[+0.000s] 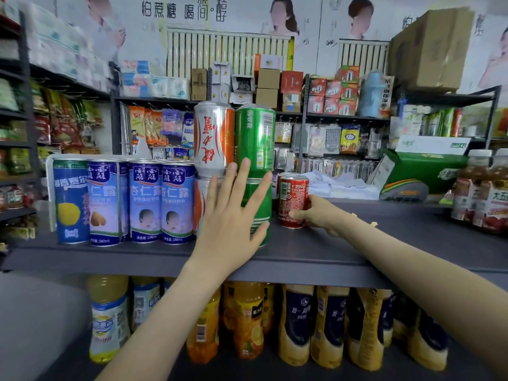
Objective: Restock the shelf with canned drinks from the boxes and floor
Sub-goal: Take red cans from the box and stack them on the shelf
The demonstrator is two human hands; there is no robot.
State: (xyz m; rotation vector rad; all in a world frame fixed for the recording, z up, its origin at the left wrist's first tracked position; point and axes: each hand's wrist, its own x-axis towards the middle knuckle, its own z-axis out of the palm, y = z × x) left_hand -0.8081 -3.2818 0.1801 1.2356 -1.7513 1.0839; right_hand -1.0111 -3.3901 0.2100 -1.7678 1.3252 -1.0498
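Observation:
On the grey top shelf (316, 251) stand two stacks of cans side by side: a white-and-orange can (213, 138) on top of another, and a green can (255, 138) on a lower green can (261, 204). My left hand (233, 215) lies flat with spread fingers against the front of the lower cans. My right hand (320, 215) grips a small red can (292, 200) that stands on the shelf just right of the green stack. A row of blue cans (143, 202) fills the shelf to the left.
Bottled drinks (299, 323) in yellow and orange line the shelf below. Bottles with red labels (486, 193) stand at the right end of the top shelf. A green carton (417, 169) lies behind. Racks of snacks and boxes fill the background.

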